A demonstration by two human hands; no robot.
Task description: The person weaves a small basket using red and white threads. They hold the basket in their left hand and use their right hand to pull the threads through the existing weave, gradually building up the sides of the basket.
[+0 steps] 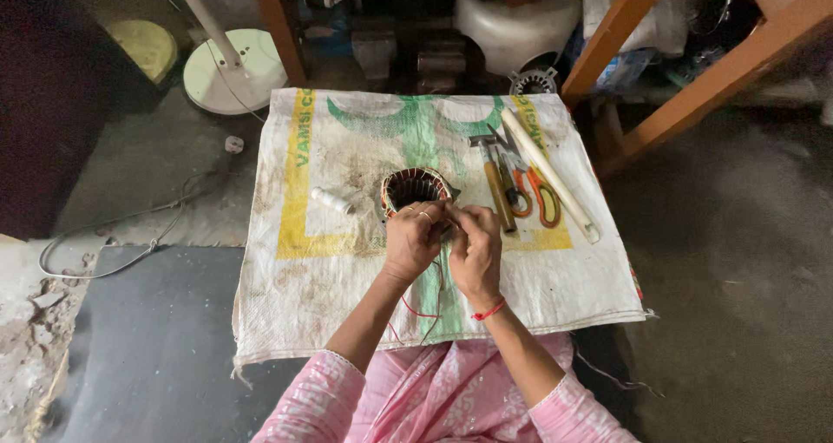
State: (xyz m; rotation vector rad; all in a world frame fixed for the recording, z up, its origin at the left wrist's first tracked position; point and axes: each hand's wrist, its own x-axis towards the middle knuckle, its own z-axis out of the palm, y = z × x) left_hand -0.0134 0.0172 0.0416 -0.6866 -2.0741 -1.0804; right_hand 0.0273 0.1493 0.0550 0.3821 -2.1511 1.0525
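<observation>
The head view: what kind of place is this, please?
Probably a small motor repair workshop, with work done on the floor: a wound stator at both hands, a hammer and scissors on a sack.

Sack (pixel 330 278) spread on floor (pixel 737 261). Stator (pixel 415 187) at sack centre, spool (pixel 332 201) left of it; hammer (pixel 496 183), scissors (pixel 531 185), pipe (pixel 548 175) right. Fan base (pixel 234 70) behind sack's left corner.

One hammer (pixel 495 183) (perhaps), one scissors (pixel 534 191).
</observation>
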